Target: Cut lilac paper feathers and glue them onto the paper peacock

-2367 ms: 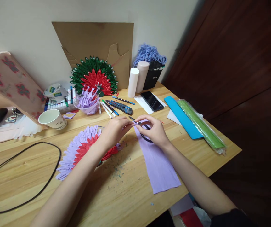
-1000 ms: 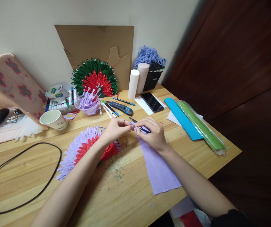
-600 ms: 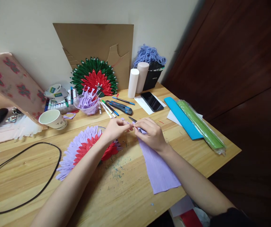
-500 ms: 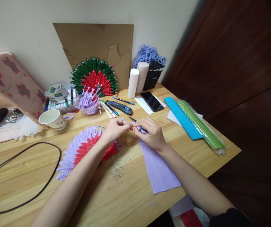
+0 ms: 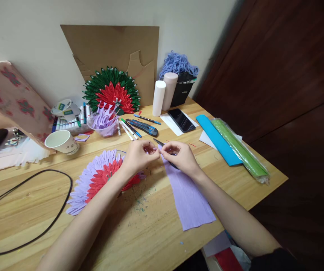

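My left hand (image 5: 139, 155) and my right hand (image 5: 181, 156) meet fingertip to fingertip over the table, both closed in a pinch. Whatever lies between the fingertips is too small and covered to make out. Under my right hand is a pair of dark scissors (image 5: 158, 142), partly hidden. They lie at the upper end of a long strip of purple crepe paper (image 5: 191, 203). Beside my left forearm sits a fan of purple and red paper petals (image 5: 78, 194), which the arm partly covers.
Behind stand a green and red petal fan (image 5: 94, 88), cardboard (image 5: 108, 41) and a bowl of purple scraps (image 5: 105, 130). A utility knife (image 5: 145, 128), markers and a paper cup (image 5: 61, 143) are leftward; a phone (image 5: 181, 120), blue paper (image 5: 219, 141) and wrapped green paper (image 5: 239, 150) rightward. A black cord (image 5: 71, 184) loops at left.
My right hand has turned slightly and its fingers have shifted at the pinch point, showing more of the scissors' handles. My left hand stays nearly in place. The view has shifted slightly.
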